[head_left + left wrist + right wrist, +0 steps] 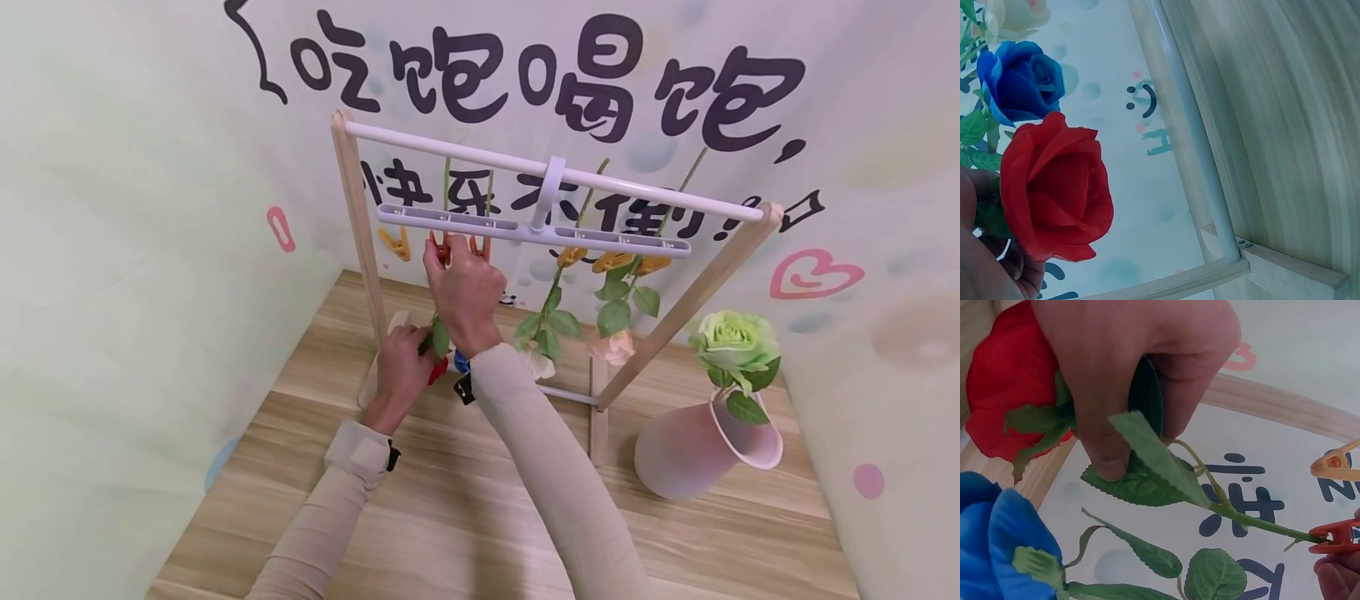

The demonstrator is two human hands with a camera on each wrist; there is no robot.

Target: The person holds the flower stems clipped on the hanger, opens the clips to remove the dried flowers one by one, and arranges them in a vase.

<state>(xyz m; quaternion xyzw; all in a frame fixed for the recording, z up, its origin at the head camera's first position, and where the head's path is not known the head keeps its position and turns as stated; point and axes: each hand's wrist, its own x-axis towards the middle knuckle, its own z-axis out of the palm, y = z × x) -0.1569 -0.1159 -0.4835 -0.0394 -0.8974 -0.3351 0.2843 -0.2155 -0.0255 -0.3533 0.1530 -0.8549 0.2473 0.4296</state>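
Observation:
A red rose [1060,187] hangs head down in the left wrist view, and my left hand [405,367] grips its stem and leaves just behind the bloom. My right hand [468,292] is raised under the lilac clip hanger [457,223]. Its fingertips pinch an orange-red clothespin [1334,540], whose jaws meet the end of the red rose's green stem [1260,524]. Beside it hangs a blue rose [1022,84], also upside down; in the head view my right arm covers most of it. A second orange-red clothespin [484,248] shows next to my right hand.
The hanger hooks over the white bar [465,152] of a wooden-sided rack. Yellow clothespins [573,256] hang from it; a white rose [538,364] and a pink rose [615,347] hang to the right. A pale pink vase [678,450] with a green rose [735,340] stands right.

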